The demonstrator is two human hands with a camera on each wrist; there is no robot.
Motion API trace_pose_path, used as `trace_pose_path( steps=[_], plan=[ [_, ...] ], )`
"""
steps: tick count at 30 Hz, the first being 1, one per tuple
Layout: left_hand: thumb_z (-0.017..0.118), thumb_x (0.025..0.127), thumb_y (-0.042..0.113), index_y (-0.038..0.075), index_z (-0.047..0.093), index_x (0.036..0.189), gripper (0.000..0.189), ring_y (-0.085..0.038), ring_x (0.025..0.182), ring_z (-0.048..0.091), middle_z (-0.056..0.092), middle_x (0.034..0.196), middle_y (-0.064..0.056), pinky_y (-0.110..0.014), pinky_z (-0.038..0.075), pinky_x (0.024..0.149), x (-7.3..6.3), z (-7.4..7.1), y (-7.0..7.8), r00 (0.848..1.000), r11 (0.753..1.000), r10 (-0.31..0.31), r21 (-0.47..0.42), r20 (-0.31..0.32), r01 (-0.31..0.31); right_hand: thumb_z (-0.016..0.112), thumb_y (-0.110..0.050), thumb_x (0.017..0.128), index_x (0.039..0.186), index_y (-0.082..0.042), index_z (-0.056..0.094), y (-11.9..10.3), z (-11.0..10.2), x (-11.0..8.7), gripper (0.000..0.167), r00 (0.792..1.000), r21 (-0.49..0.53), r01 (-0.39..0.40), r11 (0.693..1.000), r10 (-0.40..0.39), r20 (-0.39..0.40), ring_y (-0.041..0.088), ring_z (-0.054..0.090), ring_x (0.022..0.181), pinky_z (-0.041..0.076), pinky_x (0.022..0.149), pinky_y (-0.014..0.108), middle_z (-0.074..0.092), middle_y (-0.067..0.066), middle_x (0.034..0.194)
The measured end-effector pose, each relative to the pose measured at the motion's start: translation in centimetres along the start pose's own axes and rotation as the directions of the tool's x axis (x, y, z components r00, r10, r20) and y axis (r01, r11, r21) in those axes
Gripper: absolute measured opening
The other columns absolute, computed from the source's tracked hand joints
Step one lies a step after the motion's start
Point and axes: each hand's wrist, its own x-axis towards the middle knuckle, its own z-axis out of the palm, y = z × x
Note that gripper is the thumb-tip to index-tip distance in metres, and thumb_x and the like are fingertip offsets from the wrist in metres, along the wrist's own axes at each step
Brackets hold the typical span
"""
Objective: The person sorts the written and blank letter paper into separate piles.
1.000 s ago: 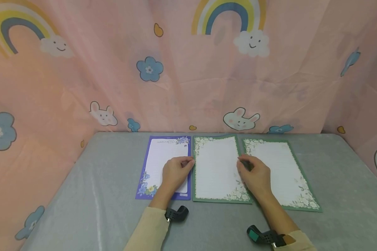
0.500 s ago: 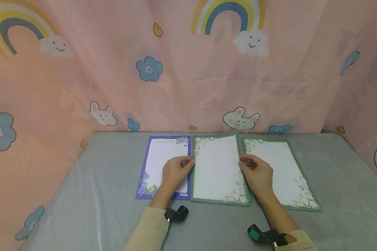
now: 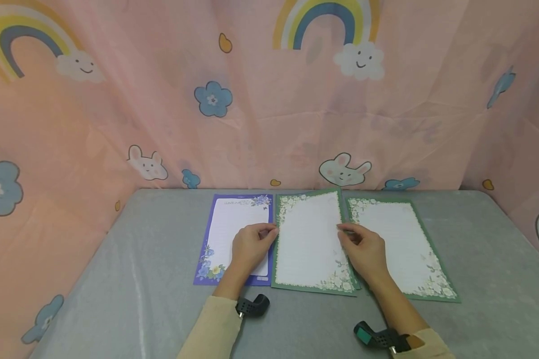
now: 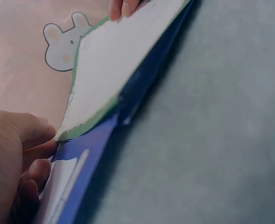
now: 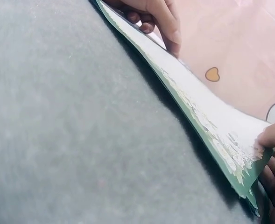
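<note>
Green-bordered sheet (image 3: pixel 307 239) pinched at both side edges

The green-bordered sheet lies in the middle of a row of three on the grey tabletop (image 3: pixel 99 299); a second green edge shows beneath its lower right corner, and white flowers decorate its border. The left hand (image 3: pixel 251 244) has its thumb and fingers together, pinching the sheet's left edge; the right hand (image 3: pixel 367 249) likewise clamps the right edge between thumb and fingers; both wrist views show the paper bowed rather than flat.

On the person's left is a purple-bordered sheet (image 3: pixel 220 232) with blue flowers, its right edge meeting the middle one, the left hand over it; on the right is another green sheet (image 3: pixel 404 239), set slightly askew, partly behind the right hand. Each wrist carries a black device (image 3: pixel 253 305); the sleeves (image 3: pixel 213 329) are beige; behind the tabletop hangs a pink cloth (image 3: pixel 269 134) printed with rainbows (image 3: pixel 327 9), clouds (image 3: pixel 360 62) and rabbit faces (image 3: pixel 343 172).
</note>
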Motion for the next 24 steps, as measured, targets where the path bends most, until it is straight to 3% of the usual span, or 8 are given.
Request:
trace_pose_path(
  steps=[24],
  plan=[
    [0.07,0.095,0.031,0.02,0.08,0.109,0.021,-0.007,0.052,0.044,0.057,0.057,0.006,-0.023,0.031,0.053,0.02,0.07,-0.01,1.0,1.0,-0.008,0.001,0.003,0.008,0.069,-0.007,0.092,0.111,-0.007,0.077,-0.25,0.09,-0.03,0.02,1.0,-0.036,0.007,0.999,-0.007,-0.002,-0.005,0.055,0.067,0.046,0.058,0.019,0.076,0.013,0.086]
  ],
)
